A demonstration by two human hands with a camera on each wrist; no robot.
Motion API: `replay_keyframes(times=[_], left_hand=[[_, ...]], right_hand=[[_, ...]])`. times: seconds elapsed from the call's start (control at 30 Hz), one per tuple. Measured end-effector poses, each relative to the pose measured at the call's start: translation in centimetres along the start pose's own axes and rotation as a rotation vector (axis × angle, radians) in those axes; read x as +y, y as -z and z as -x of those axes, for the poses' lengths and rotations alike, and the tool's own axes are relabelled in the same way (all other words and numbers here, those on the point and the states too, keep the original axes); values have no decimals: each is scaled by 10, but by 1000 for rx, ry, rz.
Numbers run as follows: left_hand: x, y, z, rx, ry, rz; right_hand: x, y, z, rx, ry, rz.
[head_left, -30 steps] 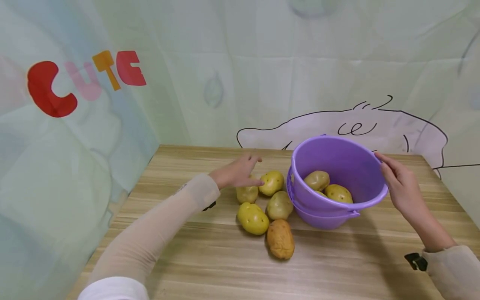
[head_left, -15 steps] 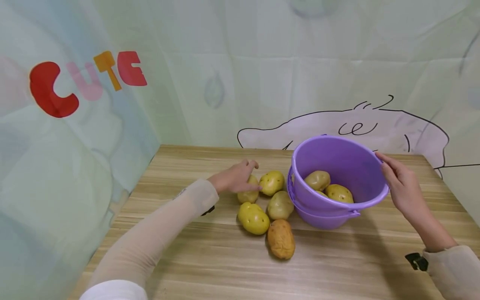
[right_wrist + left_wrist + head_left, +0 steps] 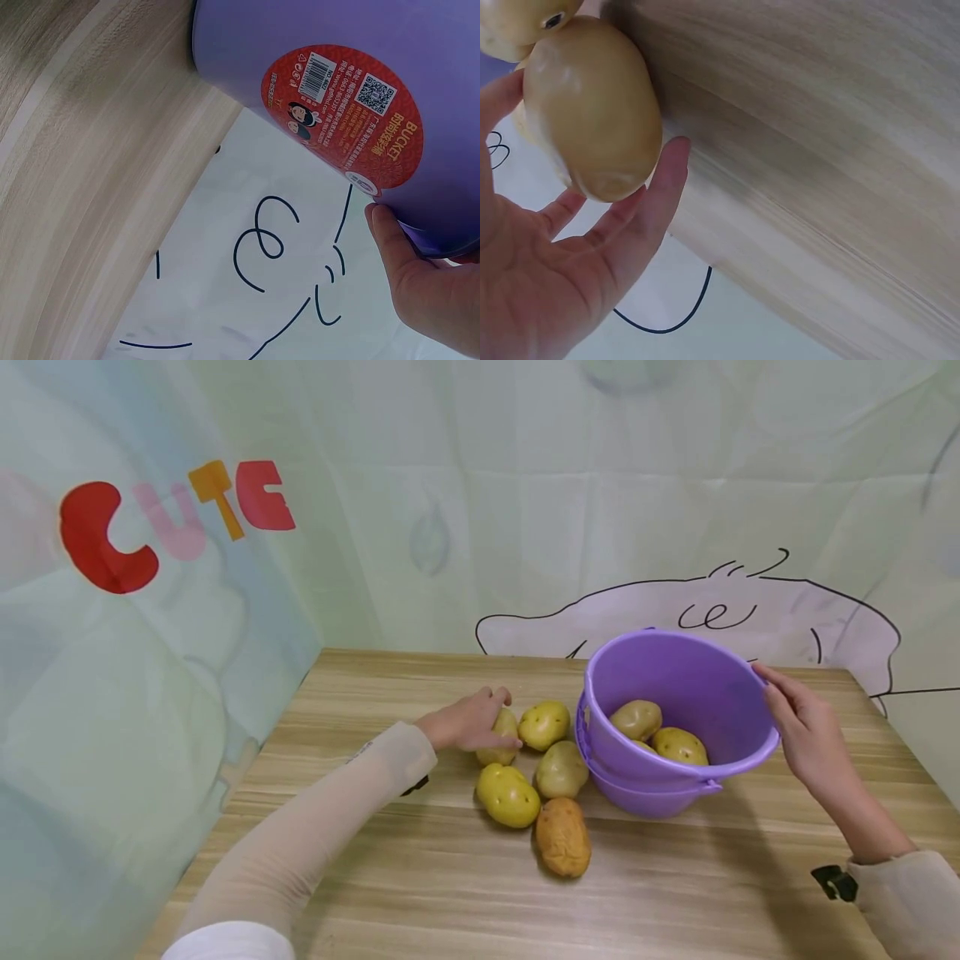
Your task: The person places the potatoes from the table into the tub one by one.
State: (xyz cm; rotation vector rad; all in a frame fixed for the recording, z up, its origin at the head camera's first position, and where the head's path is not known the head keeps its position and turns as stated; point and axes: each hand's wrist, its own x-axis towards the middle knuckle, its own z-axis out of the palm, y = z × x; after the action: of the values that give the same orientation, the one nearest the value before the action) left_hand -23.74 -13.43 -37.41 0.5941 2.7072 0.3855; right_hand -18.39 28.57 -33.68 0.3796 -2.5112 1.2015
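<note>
My left hand [image 3: 468, 720] reaches round a tan potato [image 3: 498, 745] on the table, thumb on the near right side and fingers across the far side. In the left wrist view, thumb and fingers lie against this potato [image 3: 592, 112]. At the right, my right hand [image 3: 810, 731] holds the rim of a purple bucket [image 3: 720, 693], which tips toward me. Inside the bucket are a tan potato [image 3: 637, 720] and a yellow potato [image 3: 680, 746], with part of another showing. A round red label [image 3: 345, 116] is on its outside in the right wrist view.
Beside the bucket lie a yellow potato [image 3: 544, 725], a tan potato [image 3: 562, 770], another yellow potato [image 3: 507, 796] and a wrinkled orange-brown potato [image 3: 563, 837]. The wooden table [image 3: 420, 877] ends at a printed cloth backdrop [image 3: 420, 502] behind and at the left.
My left hand has lowered slightly toward me and its fingers have come in round the tan potato. The bucket and my right hand have stayed in place.
</note>
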Motion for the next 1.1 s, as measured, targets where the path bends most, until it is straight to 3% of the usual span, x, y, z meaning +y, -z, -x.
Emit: replay_keyframes(times=[1.1], left_hand=[[-6, -5, 3, 26, -5, 81]], right_hand=[[0, 0, -1, 8, 6, 8]])
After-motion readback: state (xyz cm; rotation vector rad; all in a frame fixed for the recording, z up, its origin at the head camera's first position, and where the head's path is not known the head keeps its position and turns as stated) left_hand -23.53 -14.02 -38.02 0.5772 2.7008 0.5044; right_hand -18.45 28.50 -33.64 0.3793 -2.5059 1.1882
